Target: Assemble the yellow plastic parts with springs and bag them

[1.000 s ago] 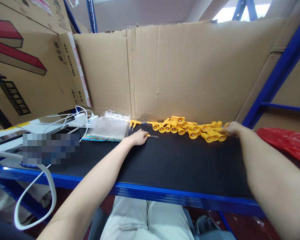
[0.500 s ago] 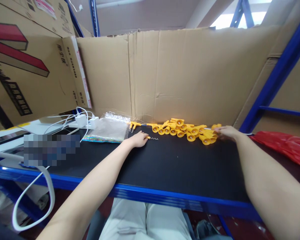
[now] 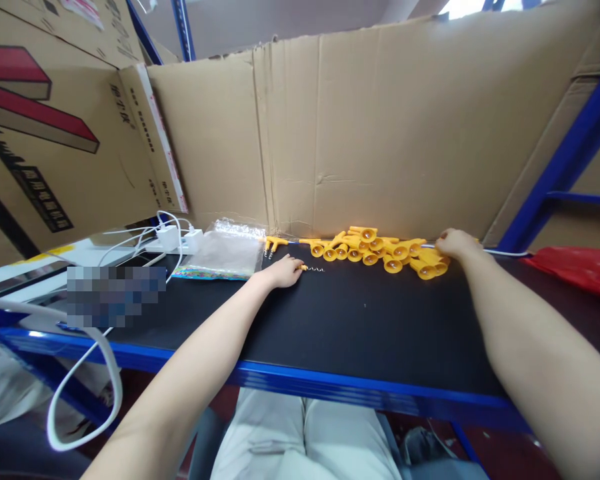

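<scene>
My left hand (image 3: 285,271) rests low over the black tabletop, its fingers pinched on the yellow handle of a corkscrew. The corkscrew's metal spiral (image 3: 315,269) points right, just above or on the surface. At the right end of a pile of yellow cup-ended pieces (image 3: 370,248) is my right hand (image 3: 457,245), fingers curled in. A bit of yellow shows beside it, seemingly a cup-ended piece in its grasp, though the fingers largely hide it. Beyond my left hand, a few more yellow-handled corkscrews (image 3: 276,243) lie by the cardboard.
Clear plastic bags (image 3: 230,250) lie left of my left hand. White chargers (image 3: 180,240) and cables are farther left, beside a blurred patch. A tall cardboard sheet (image 3: 380,133) walls the back. Red plastic (image 3: 580,270) lies at right, near a blue post (image 3: 555,160).
The view has shifted slightly. My left hand keeps hold of the corkscrew. My right hand's fingers have curled in more at the pile's right end.
</scene>
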`<control>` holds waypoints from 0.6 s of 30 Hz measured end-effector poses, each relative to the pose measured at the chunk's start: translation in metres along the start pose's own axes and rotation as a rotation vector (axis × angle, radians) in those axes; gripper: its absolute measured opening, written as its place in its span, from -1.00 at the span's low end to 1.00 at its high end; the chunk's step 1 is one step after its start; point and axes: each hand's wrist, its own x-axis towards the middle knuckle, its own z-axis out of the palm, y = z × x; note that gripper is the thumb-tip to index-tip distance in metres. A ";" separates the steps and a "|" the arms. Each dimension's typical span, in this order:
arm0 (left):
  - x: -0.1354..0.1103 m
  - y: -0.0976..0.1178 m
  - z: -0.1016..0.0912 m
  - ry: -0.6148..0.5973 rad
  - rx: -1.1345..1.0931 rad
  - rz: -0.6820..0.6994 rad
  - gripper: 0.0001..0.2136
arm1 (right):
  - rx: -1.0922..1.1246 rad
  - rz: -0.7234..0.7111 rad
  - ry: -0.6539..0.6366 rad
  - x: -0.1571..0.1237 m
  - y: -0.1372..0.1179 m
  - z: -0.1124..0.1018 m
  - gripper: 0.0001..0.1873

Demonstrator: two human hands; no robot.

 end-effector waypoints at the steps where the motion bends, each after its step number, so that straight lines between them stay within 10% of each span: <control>1: 0.000 0.000 0.000 -0.003 -0.001 -0.003 -0.61 | -0.016 0.041 -0.021 -0.004 -0.001 -0.003 -0.53; 18: 0.001 -0.002 0.001 -0.015 0.003 -0.010 -0.59 | -0.331 0.396 -0.379 -0.062 -0.019 -0.076 -0.69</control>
